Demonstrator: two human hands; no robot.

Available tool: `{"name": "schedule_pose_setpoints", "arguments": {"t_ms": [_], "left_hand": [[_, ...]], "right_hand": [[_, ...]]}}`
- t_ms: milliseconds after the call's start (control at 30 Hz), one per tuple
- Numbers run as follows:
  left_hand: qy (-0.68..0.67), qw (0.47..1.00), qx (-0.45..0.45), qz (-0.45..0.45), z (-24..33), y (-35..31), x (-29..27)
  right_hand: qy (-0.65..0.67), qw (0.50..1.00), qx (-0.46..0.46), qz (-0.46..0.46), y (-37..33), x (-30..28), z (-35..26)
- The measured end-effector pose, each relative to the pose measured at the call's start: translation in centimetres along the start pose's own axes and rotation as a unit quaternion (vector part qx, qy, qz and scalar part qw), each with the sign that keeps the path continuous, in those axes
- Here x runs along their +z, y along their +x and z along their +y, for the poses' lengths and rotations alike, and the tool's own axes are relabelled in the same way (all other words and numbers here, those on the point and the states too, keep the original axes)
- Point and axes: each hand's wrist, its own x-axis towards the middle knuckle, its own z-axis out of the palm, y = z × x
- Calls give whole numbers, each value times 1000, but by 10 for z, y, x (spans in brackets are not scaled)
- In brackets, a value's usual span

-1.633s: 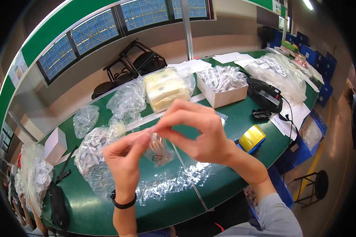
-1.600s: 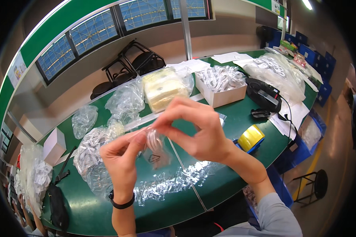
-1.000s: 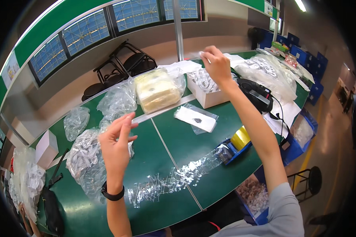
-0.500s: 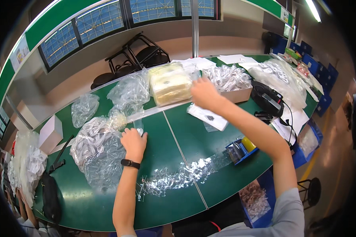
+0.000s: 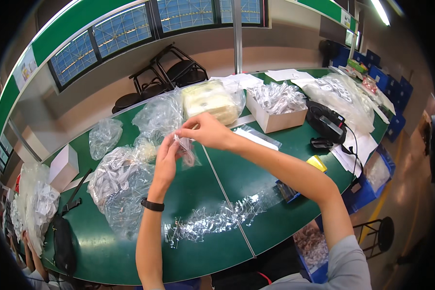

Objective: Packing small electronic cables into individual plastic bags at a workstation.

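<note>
Over the middle of the green table, my two hands meet at a small clear plastic bag (image 5: 193,158) with a coiled, pale cable-like item inside. My left hand (image 5: 164,166) is closed round its near side, fingers pointing up. At its top edge my right hand (image 5: 209,131) pinches with thumb and forefinger. Just left lies a large clear bag full of coiled white cables (image 5: 113,175). Behind my hands sits a yellowish plastic-wrapped pack (image 5: 210,100). A flat stack of clear and white bags (image 5: 257,137) lies under my right forearm's far side.
Small clear and white pieces (image 5: 215,220) are strewn along the near table. A blue tape dispenser (image 5: 287,191) is partly behind my right forearm. Farther right are an open box of white cables (image 5: 280,104) and a black device (image 5: 326,121). Another person's hands (image 5: 28,251) show at lower left.
My right hand has swung left from beside the yellowish pack to meet my left hand. The left hand has lifted and turned upright, with the small bag now held between both.
</note>
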Motion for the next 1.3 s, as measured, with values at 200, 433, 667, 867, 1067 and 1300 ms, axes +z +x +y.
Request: {"name": "schedule_pose_setpoints", "arguments": {"t_ms": [200, 433, 667, 867, 1067, 1300], "left_hand": [[-30, 999, -8, -7, 35, -8, 17], [-1, 992, 27, 126, 39, -11, 19], [34, 991, 42, 124, 30, -12, 12], [41, 992, 72, 93, 32, -12, 24], [53, 993, 85, 55, 36, -18, 24], [56, 996, 64, 25, 46, -23, 32]], "right_hand": [[151, 988, -1, 32, -7, 4, -9], [126, 986, -44, 100, -15, -3, -11], [-272, 887, -319, 195, -29, 6, -29], [-399, 827, -366, 152, -30, 8, -28], [-303, 869, -375, 106, -27, -3, -31], [-334, 849, -394, 115, -36, -16, -30]]}}
